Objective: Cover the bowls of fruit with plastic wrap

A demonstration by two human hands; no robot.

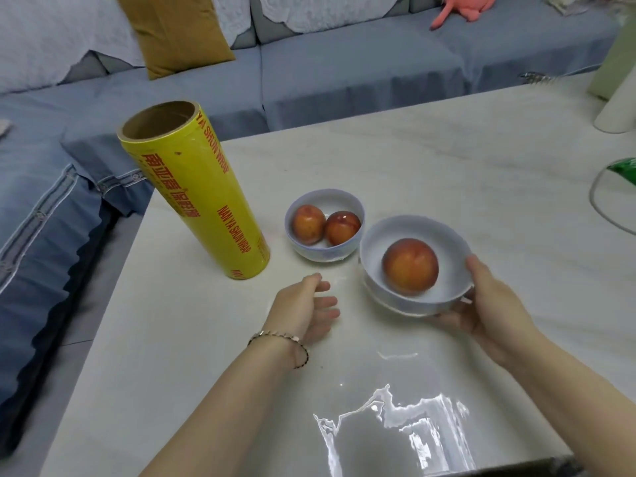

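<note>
Tabletop (447, 160), pale and marbled, carries one upright yellow roll of plastic wrap (196, 191). One loose clear sheet of wrap (406, 418) lies flat, right of the roll and much nearer the person. Two white bowls sit right of the roll. The small bowl (327, 201) is just beside it and contains two small fruits (308, 224) that touch each other. The wide bowl (385, 232) is farther right, with one large fruit (410, 266). Of the two hands, the right hand (488, 304) grips the wide bowl, thumb on the rim and fingers curled under it. The left hand (303, 308), just nearer than the roll's base, holds nothing, its fingers loosely spread.
</note>
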